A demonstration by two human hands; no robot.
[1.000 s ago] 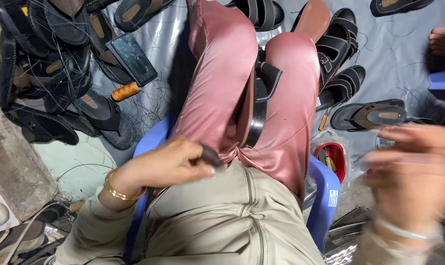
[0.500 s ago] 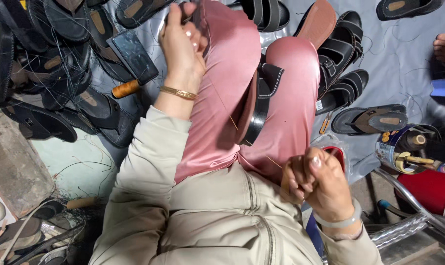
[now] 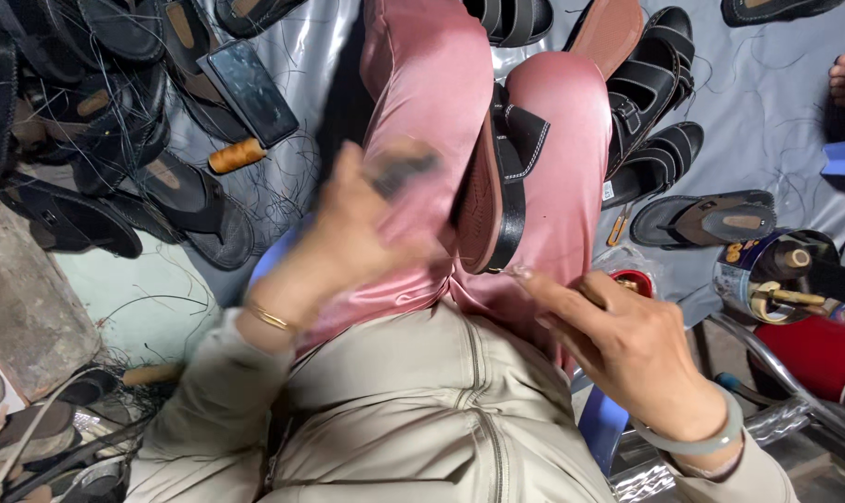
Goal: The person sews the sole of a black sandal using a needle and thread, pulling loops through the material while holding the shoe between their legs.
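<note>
1. Sitting on a blue stool, pink-trousered knees up, beige top below.
2. Standing a black sandal on edge between the thighs, brown sole facing left, stitched strap facing right.
3. Holding the left hand over the left thigh, just left of the sandal; heavily blurred. Fingers curling round a small dark object at the tips; cannot tell what it is, or how firm the grip is.
4. Wearing a gold bangle on the left wrist.
5. Reaching the right hand toward the sandal's lower end, index finger extended, tip just beside the sole edge, other fingers loosely curled. Cannot tell whether anything is pinched in it.
6. Wearing a pale bangle on the right wrist.
7. Lying on the grey sheet around the legs: piles of black sandals, heap at left, more pairs at right.
8. Resting near the left heap: a dark phone and an orange thread spool, loose black threads beside them.
9. Standing at right: a tin with tools, beside a red cylinder and a chrome tube.
</note>
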